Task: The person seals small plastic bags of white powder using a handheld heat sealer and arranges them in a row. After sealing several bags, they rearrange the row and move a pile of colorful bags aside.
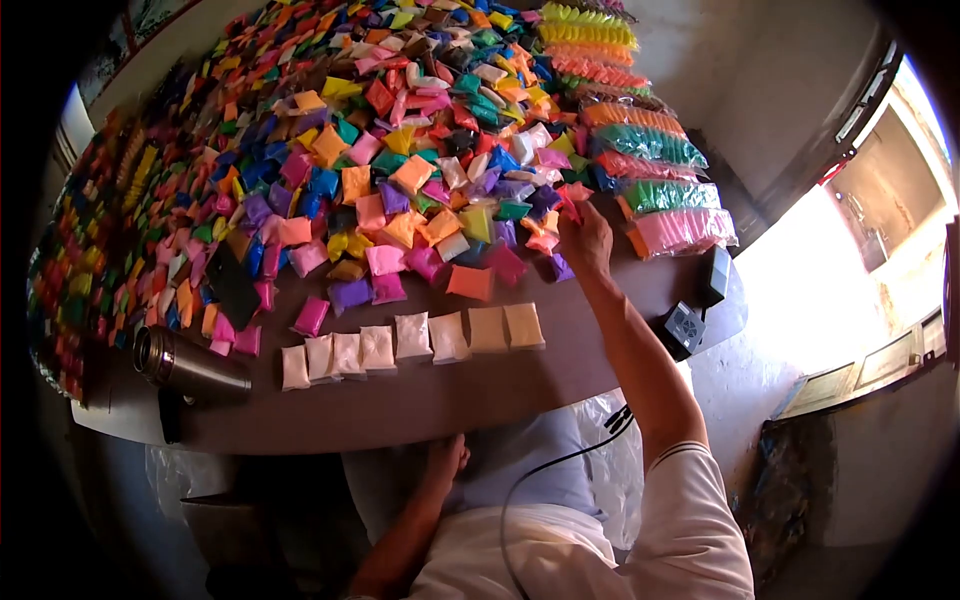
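Note:
My right hand reaches over the table to the near right part of a big heap of colourful packets. Its fingers pinch a small red packet, partly covered by the hand. Below the table's front edge, close to my lap, my left hand is curled closed; whether anything is inside it is hidden. Between the hands and the heap, several pale cream packets lie side by side in a row along the near part of the brown table.
Clear bags of same-coloured packets are stacked along the right edge. A metal flask lies on its side at the left. A small black device and a grey box sit at the right corner. A black cable crosses my lap.

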`<state>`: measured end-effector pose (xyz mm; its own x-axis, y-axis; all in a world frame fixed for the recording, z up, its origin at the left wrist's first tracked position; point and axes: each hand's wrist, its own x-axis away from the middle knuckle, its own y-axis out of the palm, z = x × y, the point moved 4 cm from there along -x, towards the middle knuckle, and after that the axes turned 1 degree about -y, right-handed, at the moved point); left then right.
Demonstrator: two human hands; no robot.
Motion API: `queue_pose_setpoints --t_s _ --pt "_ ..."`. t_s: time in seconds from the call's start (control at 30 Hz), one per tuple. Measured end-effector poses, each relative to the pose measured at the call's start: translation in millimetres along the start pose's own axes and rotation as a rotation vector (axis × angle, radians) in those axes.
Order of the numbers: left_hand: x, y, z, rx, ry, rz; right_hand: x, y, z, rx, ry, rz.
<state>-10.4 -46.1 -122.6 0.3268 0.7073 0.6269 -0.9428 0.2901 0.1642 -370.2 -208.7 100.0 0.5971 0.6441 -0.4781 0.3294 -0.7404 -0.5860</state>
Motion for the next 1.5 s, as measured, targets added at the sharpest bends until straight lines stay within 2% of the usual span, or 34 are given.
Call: queue_pose_setpoints --t_s 0.13,0.2,0.23,0.33,0.4,0.47,0.53,0.6,0.7,0.73,0.8,0.87,1.0,1.03,1.17,1.33,1.4,1.43,1.47,1.5 --pt "0.4 -5.7 -2.0 0.048 -0.069 0.007 -38.8 20.0 -10.7 -0.034 -0.003 -0.064" --pt "-3.4 -10.2 -5.7 0.078 -0.073 0.012 -54.3 34.6 -15.4 0.067 -0.045 -0.136" --pt "-5.1 -11.8 -6.8 0.101 -0.053 -0.002 -60.8 41.6 -14.6 0.087 -0.101 -0.130" --pt "-13.0 -15.1 -9.8 0.120 0.003 -0.035 -73.4 51.8 -9.5 0.164 -0.105 -0.210" --pt "-15.9 -15.9 -8.5 0.114 0.036 -0.058 -76.2 45.6 -7.4 0.150 -0.112 -0.137" --pt "-14.9 -14.4 -6.8 0.088 0.067 -0.098 -78.7 35.1 -0.7 0.032 -0.031 -0.150" --pt "-2.2 -5.4 10.9 0.081 0.104 -0.120 -56.6 7.8 -13.8 -0.062 -0.073 -0.132" --pt "2.4 1.8 24.0 0.077 0.129 -0.141 -21.7 -9.2 -15.3 -0.602 0.216 -0.261" --pt "5.7 8.1 25.2 -0.014 0.091 -0.212 59.2 -42.8 -33.2 -0.914 0.349 -0.516" --pt "6.3 12.2 26.2 -0.035 0.133 -0.252 88.4 -49.6 -33.7 -0.999 0.386 -0.607" --pt "10.7 19.9 32.7 -0.048 0.156 -0.289 148.3 -54.2 -36.9 -0.959 0.533 -0.691" --pt "26.0 31.3 46.8 -0.004 0.268 -0.373 197.3 -62.0 -50.7 -0.952 0.591 -0.766" --pt "36.8 38.2 41.4 0.002 0.305 -0.429 255.4 -64.4 -52.7 -0.835 0.772 -0.888" --pt "41.4 40.7 46.6 0.043 0.310 -0.418 261.7 -65.5 -57.4 -0.864 0.796 -0.831" --pt "48.0 41.3 46.6 0.083 0.308 -0.442 276.7 -64.2 -57.1 -0.868 0.899 -0.822" --pt "57.1 49.0 60.8 0.074 0.377 -0.421 284.5 -59.8 -66.9 -0.964 0.914 -0.955" --pt "58.7 52.1 70.3 0.043 0.467 -0.362 284.6 -57.1 -67.7 -0.951 0.946 -0.953" --pt "61.4 54.5 74.7 0.041 0.468 -0.370 284.2 -56.6 -66.4 -0.935 0.979 -0.948" --pt "63.1 55.9 80.8 -0.007 0.467 -0.313 283.0 -55.6 -63.6 -0.934 0.973 -0.938" --pt "63.7 57.2 85.0 -0.055 0.463 -0.255 287.9 -54.5 -61.3 -1.005 1.049 -0.958"
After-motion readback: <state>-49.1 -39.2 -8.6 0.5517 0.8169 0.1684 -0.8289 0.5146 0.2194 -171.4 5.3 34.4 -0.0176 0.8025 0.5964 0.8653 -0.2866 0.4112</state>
